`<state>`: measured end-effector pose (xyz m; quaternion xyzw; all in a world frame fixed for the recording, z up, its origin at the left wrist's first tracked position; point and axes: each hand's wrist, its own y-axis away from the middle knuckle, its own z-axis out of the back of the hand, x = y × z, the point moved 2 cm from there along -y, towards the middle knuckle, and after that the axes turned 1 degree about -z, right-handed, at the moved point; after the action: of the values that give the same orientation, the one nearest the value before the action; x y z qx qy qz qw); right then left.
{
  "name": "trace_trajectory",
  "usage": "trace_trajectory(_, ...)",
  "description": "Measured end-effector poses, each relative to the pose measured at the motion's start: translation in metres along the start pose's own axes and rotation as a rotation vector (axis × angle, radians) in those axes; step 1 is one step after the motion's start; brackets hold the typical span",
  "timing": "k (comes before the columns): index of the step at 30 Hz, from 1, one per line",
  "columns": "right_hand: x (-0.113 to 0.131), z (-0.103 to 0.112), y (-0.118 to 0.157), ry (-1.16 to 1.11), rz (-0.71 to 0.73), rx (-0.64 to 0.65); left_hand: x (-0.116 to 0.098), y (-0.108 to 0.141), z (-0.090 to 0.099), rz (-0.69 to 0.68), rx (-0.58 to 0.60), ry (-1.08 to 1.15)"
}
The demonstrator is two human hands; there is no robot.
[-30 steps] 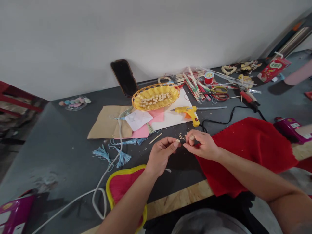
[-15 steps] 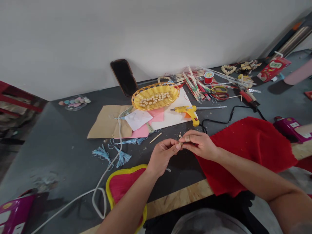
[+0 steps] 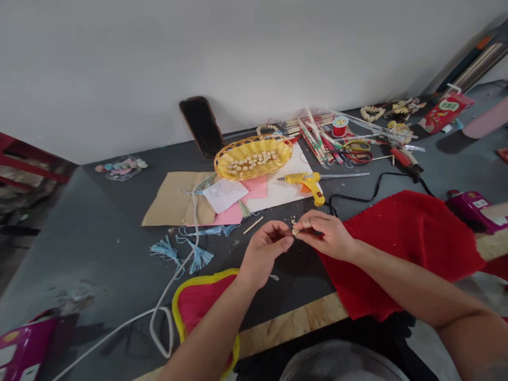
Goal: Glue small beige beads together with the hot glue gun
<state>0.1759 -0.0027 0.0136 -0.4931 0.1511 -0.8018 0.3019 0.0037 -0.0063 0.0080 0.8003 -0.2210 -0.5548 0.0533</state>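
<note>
Between my two hands, near the front of the dark table, is a small pale beaded piece (image 3: 295,232). My right hand (image 3: 324,233) pinches it between thumb and fingertips. My left hand (image 3: 266,248) is closed beside it, thumb and fingers almost together at its left side; whether they grip part of it is too small to tell. Tiny pale bits lie just behind the fingertips. A yellow glue gun (image 3: 307,182) rests beyond my right hand on white paper (image 3: 273,191). Behind that, a yellow basket (image 3: 254,157) holds several pale beaded pieces.
A red cloth (image 3: 408,243) lies under my right forearm, a yellow-edged red piece (image 3: 202,296) by my left. Blue tassels (image 3: 200,257) and a white cable (image 3: 162,296) are at left. Scissors (image 3: 359,151), a red thread spool (image 3: 339,127) and a phone (image 3: 202,127) stand or lie further back.
The fingertips of my hands have parted slightly, and the small beaded piece shows more clearly at my right fingertips. Things on the table have not moved.
</note>
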Motion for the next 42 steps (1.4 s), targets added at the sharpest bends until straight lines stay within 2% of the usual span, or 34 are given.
trace_trajectory(10,0.0007,0.0,-0.0003,-0.015,0.02,0.008,0.0021,-0.0011,0.0007,0.015,0.011,-0.112)
trace_trajectory(29,0.0016,0.0015,-0.001,-0.017,0.004,0.023,0.0029,-0.0026,0.0024,0.014,0.028,-0.081)
trace_trajectory(35,0.0012,0.0016,-0.001,0.009,0.004,0.015,0.0036,-0.0016,0.0042,-0.044,-0.06,-0.151)
trace_trajectory(42,0.0032,0.0019,-0.0019,-0.01,0.01,0.021,0.0031,0.0005,0.0063,-0.121,-0.028,-0.309)
